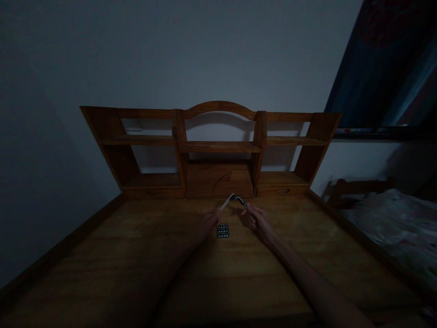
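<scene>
My left hand (212,218) is closed on the lower end of a slim pale stick (225,202), which slants up and to the right. A small dark piece (232,197) sits at the stick's upper end. My right hand (256,217) is closed around a dark handled tool with a shiny metal end (241,200), which slants up and to the left. The two tips come close together above the desk; whether they touch I cannot tell. Below them, between my hands, a small black holder with rows of silvery pieces (223,231) lies on the desk.
The wooden desk (205,282) has a raised edge on both sides. A wooden shelf unit (220,146) stands along its back against the wall. To the right are a pale crumpled covering (392,223) and a dark window (385,68). The light is dim.
</scene>
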`<state>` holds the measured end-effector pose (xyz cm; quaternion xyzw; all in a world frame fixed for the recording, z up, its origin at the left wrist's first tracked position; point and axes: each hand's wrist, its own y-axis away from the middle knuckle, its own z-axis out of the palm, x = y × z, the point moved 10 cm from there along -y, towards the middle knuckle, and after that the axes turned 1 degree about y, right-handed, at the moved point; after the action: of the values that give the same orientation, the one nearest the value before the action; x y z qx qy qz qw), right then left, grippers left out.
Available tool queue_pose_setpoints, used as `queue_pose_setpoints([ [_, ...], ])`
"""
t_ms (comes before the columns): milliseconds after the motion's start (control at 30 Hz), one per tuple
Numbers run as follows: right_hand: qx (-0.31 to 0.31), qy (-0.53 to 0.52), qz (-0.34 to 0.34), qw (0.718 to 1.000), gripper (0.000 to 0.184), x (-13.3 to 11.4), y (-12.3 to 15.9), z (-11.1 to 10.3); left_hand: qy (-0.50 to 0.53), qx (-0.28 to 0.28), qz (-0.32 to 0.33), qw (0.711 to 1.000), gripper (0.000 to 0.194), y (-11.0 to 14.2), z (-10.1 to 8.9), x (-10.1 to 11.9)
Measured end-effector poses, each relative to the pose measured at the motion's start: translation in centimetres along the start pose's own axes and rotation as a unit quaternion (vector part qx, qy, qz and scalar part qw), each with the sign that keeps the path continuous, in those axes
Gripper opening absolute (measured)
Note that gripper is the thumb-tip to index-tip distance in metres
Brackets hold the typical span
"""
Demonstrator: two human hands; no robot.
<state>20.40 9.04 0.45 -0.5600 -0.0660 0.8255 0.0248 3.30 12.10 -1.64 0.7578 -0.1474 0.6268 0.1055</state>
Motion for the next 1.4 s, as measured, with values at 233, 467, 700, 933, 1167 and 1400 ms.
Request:
queue_pose_setpoints([
  [233,-0.015,-0.004,-0.015,1.000,0.038,0.2,-0.3,0.1,-0.009,0.046,0.010,0.999,0.055,0.3,-1.0,0.6],
  [467,-0.014,-0.010,-0.002,1.000,0.038,0.4,-0.3,0.0,-0.004,0.023,0.068,0.997,0.050,0.4,-0.8,1.2],
  [700,-0.023,-0.022,-0.007,0.999,0.038,0.6,-0.4,0.0,-0.030,0.014,0.056,0.998,0.049,-0.6,-0.6,-0.2],
  [933,-0.027,-0.022,-0.011,0.999,0.038,-0.1,-0.1,0.4,-0.028,0.011,0.078,0.996,0.047,-0.4,-0.6,0.5],
  [1167,-0.022,-0.015,-0.005,1.000,0.038,0.5,-0.4,-0.1,-0.033,0.021,0.069,0.997,0.048,-0.7,-0.9,0.2],
  [1400,-0.017,-0.007,-0.003,1.000,0.038,0.5,-0.3,-0.2,-0.022,0.028,0.060,0.998,0.049,-0.8,-1.0,-0.5],
])
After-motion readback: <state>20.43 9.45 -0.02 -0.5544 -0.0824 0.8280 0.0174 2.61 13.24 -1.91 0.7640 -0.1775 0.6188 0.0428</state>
